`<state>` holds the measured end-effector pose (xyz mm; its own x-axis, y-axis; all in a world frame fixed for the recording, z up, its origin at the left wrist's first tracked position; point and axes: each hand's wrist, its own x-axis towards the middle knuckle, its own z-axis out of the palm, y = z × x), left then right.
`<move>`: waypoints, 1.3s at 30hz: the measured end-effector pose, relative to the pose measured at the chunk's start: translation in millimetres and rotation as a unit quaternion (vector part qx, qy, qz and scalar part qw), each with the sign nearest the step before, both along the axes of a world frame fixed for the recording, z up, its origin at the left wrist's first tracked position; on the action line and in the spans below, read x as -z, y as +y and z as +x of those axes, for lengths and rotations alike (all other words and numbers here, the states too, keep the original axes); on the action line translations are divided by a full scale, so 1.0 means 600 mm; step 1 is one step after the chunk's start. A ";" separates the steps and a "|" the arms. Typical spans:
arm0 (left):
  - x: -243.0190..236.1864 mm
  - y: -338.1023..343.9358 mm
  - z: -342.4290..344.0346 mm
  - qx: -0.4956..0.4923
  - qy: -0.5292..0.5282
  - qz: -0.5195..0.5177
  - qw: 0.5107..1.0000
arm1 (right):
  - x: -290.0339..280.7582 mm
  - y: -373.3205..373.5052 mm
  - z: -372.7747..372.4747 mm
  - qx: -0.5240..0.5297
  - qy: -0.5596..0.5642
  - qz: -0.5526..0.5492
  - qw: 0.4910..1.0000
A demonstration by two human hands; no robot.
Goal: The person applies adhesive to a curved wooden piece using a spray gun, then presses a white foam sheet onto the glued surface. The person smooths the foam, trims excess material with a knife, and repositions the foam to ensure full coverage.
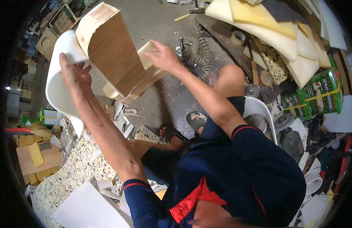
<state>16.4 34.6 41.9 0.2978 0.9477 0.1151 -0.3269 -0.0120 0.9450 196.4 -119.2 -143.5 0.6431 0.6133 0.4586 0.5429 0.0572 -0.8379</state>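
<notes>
My left hand (75,74) grips a curled white foam sheet (56,89), thumb on its outer face, beside a tall plywood piece (115,53) with a rounded upper edge. That piece stands on a longer wooden part (143,87), and the foam rests along its left side. Right of the plywood, my right hand (162,57) has fingers apart and slightly bent, over a pale cream piece (144,48); whether they touch it I cannot tell.
Stacked foam sheets (259,22), a tape roll (238,38) and green packages (313,102) lie right. A coiled hose (202,49) lies ahead. Speckled foam (62,182), white offcuts (84,205) and a broom (41,129) are left. A white chair (259,108) is under me.
</notes>
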 end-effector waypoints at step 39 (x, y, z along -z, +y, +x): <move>0.039 -0.010 -0.059 0.123 -0.233 -0.058 0.963 | -0.235 -0.226 -0.046 0.069 0.102 -0.102 0.987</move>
